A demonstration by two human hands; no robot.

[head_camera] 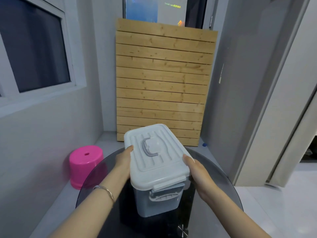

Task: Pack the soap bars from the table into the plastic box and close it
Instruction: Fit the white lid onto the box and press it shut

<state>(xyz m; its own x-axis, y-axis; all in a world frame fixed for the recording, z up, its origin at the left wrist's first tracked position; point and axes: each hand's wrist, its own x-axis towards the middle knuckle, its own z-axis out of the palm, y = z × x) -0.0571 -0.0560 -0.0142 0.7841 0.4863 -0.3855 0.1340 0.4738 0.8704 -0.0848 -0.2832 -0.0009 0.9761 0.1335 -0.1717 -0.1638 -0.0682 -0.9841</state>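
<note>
A plastic box [154, 201] with translucent grey walls sits in front of me over the round dark glass table [91, 191]. Its white ribbed lid [164, 162] is on, with a grey handle [148, 147] lying flat on top and a grey latch [164, 194] on the near end. My left hand [123, 163] presses the box's left side at the lid's rim. My right hand [197, 170] grips the right side at the same height. No soap bars are visible; the box's inside cannot be made out.
A pink plastic stool [85, 164] stands on the floor left of the table. A slatted wooden panel [163, 79] leans against the far wall. A window is at the left, a sliding door frame [267, 117] at the right.
</note>
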